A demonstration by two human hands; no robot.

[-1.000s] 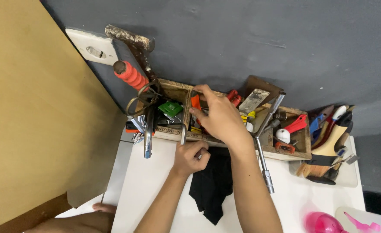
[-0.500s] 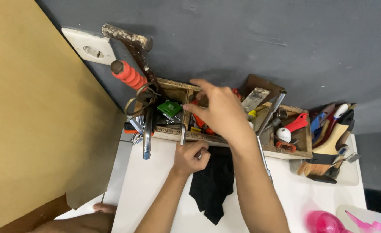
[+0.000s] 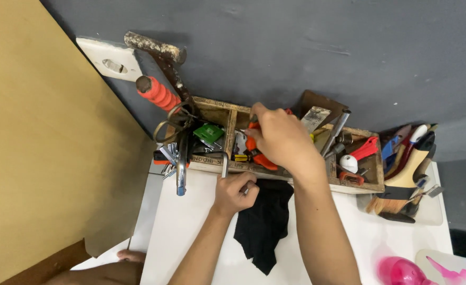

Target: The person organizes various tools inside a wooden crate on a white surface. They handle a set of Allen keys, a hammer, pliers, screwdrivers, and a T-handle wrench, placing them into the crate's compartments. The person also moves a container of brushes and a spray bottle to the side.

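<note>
A small green package (image 3: 208, 132) lies in the left compartment of the wooden toolbox (image 3: 306, 179), which stands at the far edge of the tabletop (image 3: 190, 232). It is flat and roughly square, bright green with a paler patch. Just right of the divider sits a yellow-and-black label (image 3: 240, 157), a narrow strip. The toolbox's front wall bears dark stencilled lettering (image 3: 207, 158).

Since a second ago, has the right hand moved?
Barely: the right hand stays over the wooden toolbox middle, by the orange-handled tool.
</note>
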